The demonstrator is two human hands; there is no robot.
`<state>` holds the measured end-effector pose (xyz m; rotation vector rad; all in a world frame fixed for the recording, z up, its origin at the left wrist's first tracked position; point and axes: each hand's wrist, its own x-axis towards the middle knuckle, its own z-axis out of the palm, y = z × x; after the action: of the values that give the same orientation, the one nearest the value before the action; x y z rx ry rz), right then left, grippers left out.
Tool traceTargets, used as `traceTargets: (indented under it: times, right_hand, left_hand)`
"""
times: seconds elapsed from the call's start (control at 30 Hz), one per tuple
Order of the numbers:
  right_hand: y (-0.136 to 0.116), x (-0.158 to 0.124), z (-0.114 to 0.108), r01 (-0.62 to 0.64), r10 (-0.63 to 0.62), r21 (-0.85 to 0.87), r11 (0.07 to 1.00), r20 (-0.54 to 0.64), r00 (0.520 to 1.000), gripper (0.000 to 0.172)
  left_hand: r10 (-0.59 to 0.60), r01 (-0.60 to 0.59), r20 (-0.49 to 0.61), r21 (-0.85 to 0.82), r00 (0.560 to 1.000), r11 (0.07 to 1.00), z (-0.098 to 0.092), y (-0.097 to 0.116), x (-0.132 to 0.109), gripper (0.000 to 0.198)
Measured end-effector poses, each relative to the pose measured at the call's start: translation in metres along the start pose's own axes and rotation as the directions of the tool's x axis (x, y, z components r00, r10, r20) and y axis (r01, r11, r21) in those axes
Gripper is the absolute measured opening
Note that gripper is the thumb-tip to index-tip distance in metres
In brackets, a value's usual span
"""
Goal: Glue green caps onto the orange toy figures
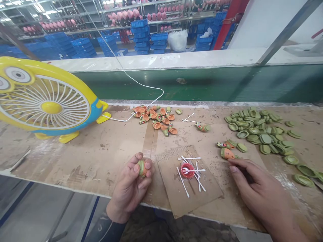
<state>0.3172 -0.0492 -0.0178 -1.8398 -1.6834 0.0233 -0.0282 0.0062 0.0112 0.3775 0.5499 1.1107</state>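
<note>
My left hand (135, 181) is closed around a small green and orange plastic piece (142, 167), held over the table's front part. Over on the right, my right hand (257, 191) is low at the cardboard with its index finger and thumb apart. Its index fingertip is close beside an orange and green figure piece (227, 154); whether they touch I cannot tell. Between the hands lies a cardboard square (169, 181). On it stands a red cap (188, 173) with whitish contents, a cotton swab (196, 170) across it and several more swabs around.
Green oval shell pieces (264, 138) are heaped at right. A cluster of orange and green pieces (156, 116) lies at the back middle, near two swabs and a single figure piece (202, 127). At left stands a yellow fan (51, 107), its white cord (141, 86) trailing backward.
</note>
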Motion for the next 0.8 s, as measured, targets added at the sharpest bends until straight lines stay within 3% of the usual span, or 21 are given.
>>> traceTargets:
  times: [0.6, 0.8]
  right_hand:
    - [-0.0007, 0.0023, 0.0009, 0.051, -0.050, -0.022, 0.998, 0.020, 0.999, 0.026]
    - [0.0016, 0.0021, 0.0013, 0.056, -0.056, -0.031, 0.998, 0.017, 0.998, 0.028]
  left_hand:
    - [-0.001, 0.000, -0.025, -0.031, 1.000, 1.000, 0.0009, 0.0014, -0.0019, 0.035]
    - [0.057, -0.058, -0.034, -0.012, 0.998, 0.998, 0.0027, -0.0021, -0.0002, 0.040]
